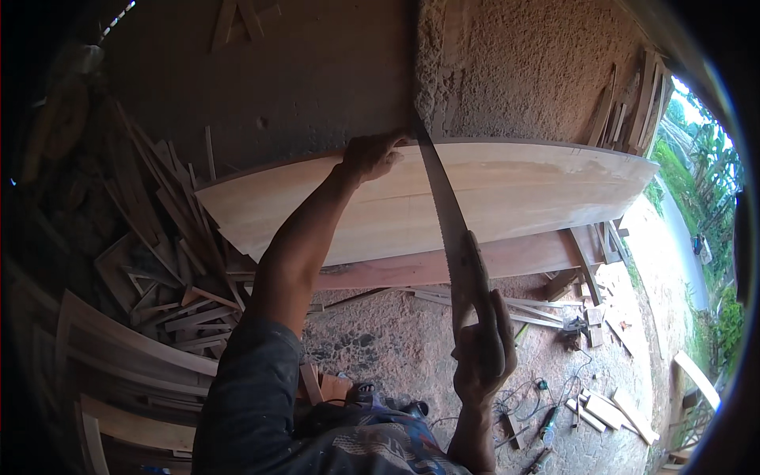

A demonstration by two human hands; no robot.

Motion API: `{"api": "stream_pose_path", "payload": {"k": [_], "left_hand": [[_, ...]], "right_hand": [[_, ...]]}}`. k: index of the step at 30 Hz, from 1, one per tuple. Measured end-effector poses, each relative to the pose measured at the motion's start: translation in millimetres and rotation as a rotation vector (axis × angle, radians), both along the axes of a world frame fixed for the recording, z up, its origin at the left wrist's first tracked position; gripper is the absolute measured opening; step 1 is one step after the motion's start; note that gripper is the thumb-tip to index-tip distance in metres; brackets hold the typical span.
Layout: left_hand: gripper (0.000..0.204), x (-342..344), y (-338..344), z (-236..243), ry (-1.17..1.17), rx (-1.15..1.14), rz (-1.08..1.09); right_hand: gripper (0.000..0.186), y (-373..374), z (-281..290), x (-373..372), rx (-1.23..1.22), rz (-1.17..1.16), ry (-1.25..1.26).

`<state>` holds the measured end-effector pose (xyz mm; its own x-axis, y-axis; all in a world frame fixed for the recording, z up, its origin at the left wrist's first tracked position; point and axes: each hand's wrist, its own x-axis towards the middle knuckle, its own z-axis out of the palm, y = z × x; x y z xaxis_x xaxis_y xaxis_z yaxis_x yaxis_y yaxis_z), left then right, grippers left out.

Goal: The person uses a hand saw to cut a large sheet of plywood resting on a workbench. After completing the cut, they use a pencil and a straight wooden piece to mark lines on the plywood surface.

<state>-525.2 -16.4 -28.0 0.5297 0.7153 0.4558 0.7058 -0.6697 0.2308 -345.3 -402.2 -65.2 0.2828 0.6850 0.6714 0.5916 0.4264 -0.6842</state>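
Note:
A long, pale wooden board (538, 182) lies across the middle of the view, a reddish plank (372, 274) beneath it. Fingers of my left hand (374, 157) are curled on the board's far edge, just left of a handsaw's blade (442, 207). That long toothed blade points away from me, its narrow tip at the far edge. Near the lower right, my right hand (484, 360) is closed around the saw's handle. Part of my left fingertips is hidden at the board's edge.
Scrap timber (170, 237) piles up on the left beside curved pieces (134, 356). Behind the board is a rough wall (514, 71). Power tools (574, 336), cords and loose offcuts (625, 416) lie on the floor at right, where sunlit ground and plants (689, 150) show outside.

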Motion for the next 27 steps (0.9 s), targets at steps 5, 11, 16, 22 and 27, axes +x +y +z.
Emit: {"api": "stream_pose_path", "payload": {"k": [5,11,16,22,27], "left_hand": [[0.037,2,3,-6,-0.012,0.006,0.017],[0.035,5,-2,-2,0.001,0.027,0.038],[0.034,5,-1,-3,-0.009,0.0,0.043],[0.035,4,-2,-6,-0.039,0.02,0.034],[0.036,6,-11,-6,-0.046,0.021,0.029]], "right_hand": [[0.048,8,-3,-1,0.01,-0.004,-0.015],[0.055,7,0,-2,-0.012,0.093,0.084],[0.054,4,6,2,-0.01,0.087,0.036],[0.048,3,18,4,0.022,0.046,-0.121],[0.047,-5,28,6,-0.042,0.045,-0.073]]}}
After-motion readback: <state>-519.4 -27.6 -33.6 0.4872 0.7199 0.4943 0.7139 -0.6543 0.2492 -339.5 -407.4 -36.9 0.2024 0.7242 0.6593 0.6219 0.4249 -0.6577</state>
